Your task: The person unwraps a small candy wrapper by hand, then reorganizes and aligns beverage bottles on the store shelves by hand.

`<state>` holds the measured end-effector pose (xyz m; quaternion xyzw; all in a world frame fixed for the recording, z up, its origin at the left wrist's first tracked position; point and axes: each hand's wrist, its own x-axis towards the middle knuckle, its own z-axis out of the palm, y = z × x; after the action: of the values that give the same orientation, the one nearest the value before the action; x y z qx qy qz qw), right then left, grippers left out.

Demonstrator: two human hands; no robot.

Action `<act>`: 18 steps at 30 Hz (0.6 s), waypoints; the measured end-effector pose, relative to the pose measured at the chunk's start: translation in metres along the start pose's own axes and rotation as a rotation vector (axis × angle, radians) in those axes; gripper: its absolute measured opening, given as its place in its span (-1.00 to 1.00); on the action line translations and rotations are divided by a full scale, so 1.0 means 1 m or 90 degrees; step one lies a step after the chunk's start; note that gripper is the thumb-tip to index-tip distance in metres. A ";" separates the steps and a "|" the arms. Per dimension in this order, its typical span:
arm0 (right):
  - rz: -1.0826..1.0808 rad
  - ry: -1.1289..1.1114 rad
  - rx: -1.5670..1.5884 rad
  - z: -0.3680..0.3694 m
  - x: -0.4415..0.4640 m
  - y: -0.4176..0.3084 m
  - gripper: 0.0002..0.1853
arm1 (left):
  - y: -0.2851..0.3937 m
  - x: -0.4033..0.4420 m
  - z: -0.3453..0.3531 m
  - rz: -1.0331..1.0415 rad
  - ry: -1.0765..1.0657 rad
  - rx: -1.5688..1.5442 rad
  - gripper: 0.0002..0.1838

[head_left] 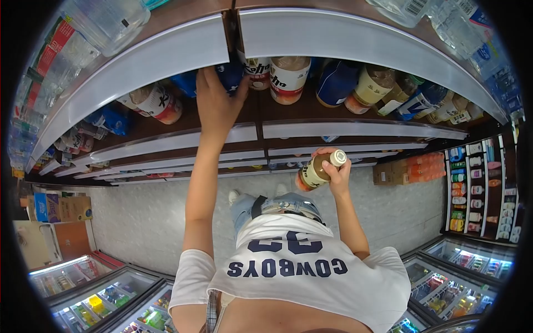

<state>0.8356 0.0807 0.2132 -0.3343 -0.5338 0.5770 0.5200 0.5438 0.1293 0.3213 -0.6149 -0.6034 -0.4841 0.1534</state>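
Note:
My left hand (pixel 219 102) reaches up to the shelf, its fingers round the lower part of a dark blue bottle (pixel 231 76); the fingertips are partly hidden behind the bottle and the shelf edge. Just right of it stand white-and-red labelled bottles (pixel 289 79). My right hand (pixel 340 173) is closed round a bottle with a cream label and pale cap (pixel 321 171), held tilted in front of my body below the shelves. Another dark blue bottle (pixel 336 83) and a cream-labelled bottle (pixel 370 89) stand farther right on the same shelf.
White shelf edge strips (pixel 355 34) run above the bottles, with lower shelves beneath. Cardboard boxes (pixel 390 173) and orange packs (pixel 426 167) stand on the floor at right. A stocked shelf rack (pixel 484 188) is at far right; glass-topped coolers (pixel 105 297) line the bottom corners.

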 end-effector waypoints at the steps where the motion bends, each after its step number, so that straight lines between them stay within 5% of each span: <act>1: 0.000 -0.006 -0.001 -0.004 0.001 0.000 -0.72 | -0.002 -0.001 -0.003 -0.010 -0.005 0.024 -0.07; 7: 0.043 -0.028 -0.007 -0.030 -0.001 0.011 -0.70 | -0.008 -0.017 -0.053 -0.078 -0.032 0.039 -0.07; 9: 0.071 -0.038 -0.016 -0.036 -0.002 0.015 -0.65 | -0.012 -0.014 -0.067 0.064 0.029 0.213 -0.08; 13: 0.091 -0.090 -0.019 -0.040 -0.001 0.019 -0.65 | 0.003 0.008 -0.082 0.218 -0.009 0.286 -0.33; 18: 0.058 -0.158 0.001 -0.028 0.000 0.013 -0.63 | -0.027 0.061 -0.026 0.054 -0.148 0.124 -0.70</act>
<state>0.8585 0.0892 0.1946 -0.2835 -0.5777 0.6374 0.4238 0.4970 0.1513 0.3706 -0.6742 -0.6345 -0.3418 0.1615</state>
